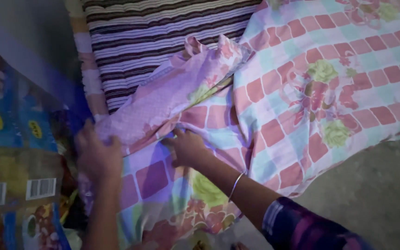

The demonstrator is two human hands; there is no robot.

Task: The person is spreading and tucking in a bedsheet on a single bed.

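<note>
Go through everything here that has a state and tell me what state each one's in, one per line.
Checked floral bedsheet: spread over the mattress, corner folded back.
Striped mattress: partly uncovered.
Left hand: gripping the sheet's edge.
Right hand: pressed flat on the sheet.
Bangle: on the right wrist.

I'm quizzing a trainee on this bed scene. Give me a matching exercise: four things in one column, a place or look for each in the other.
1. left hand
2. right hand
3. striped mattress
4. bangle

a. bare, brown and white lines
b. on the right wrist
c. pressing the checked floral sheet flat
d. gripping the sheet's folded edge

Pairs: 1-d, 2-c, 3-a, 4-b
</note>
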